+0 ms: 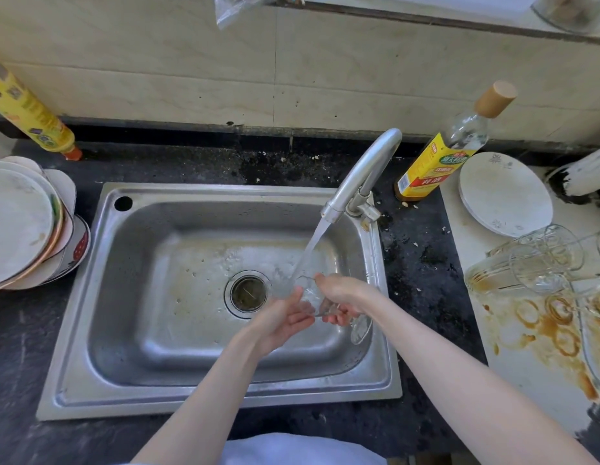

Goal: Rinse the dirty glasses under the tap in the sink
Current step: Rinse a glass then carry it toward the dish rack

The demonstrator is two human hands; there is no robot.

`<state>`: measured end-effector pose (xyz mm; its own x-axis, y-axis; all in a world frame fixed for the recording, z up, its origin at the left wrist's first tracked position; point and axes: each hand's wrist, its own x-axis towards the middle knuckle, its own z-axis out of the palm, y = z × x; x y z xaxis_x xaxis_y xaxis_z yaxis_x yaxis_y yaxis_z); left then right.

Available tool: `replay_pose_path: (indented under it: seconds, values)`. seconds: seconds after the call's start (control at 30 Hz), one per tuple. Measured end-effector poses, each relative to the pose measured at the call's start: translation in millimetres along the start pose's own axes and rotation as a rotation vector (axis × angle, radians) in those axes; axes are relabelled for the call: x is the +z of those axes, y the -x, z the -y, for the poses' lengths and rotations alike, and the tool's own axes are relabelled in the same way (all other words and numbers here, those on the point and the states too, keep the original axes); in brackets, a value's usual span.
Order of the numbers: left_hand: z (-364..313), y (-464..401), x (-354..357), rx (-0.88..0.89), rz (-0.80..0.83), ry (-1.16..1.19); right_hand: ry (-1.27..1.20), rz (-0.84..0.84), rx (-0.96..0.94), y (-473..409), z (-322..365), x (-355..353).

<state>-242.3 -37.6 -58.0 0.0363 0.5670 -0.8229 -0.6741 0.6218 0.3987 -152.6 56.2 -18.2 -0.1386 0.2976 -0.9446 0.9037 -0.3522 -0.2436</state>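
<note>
Two hands over the sink (pixel 100 297) — your right hand (pixel 342 295) grips a glass (pixel 308 293) under the tap (pixel 365 176); your left hand (pixel 285 322) cups it, fingers together.

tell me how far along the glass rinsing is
Nothing clearly finished is in view. In hand: the right hand grips a clear drinking glass under the running stream from the curved metal tap, over the steel sink, with the left hand cupped open beneath. Left: several clear glasses lie on the brown-stained white board to the right.
</note>
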Motion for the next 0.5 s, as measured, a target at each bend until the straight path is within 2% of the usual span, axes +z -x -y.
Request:
replay_pose_path:
  seconds: [0.1, 0.2, 0.33, 0.43, 0.5]
  values:
    - [-2, 0, -4, 0.044, -0.015, 0.031, -0.009, -0.048, -0.036, -2, -3, 2]
    - [-8, 5, -10, 0.247, -0.025, 0.018, -0.165, -0.167, -0.248, -8, -4, 10]
    - [-23, 20, -8, 0.548, -0.076, -0.238, -0.603, -0.215, -0.494, -13, -2, 22]
    - [-32, 27, -5, 0.706, -0.068, -0.341, -0.726, -0.161, -0.617, -11, 3, 26]
    - [-34, 29, -7, 0.862, -0.095, -0.492, -0.758, -0.138, -0.647, -10, 5, 26]
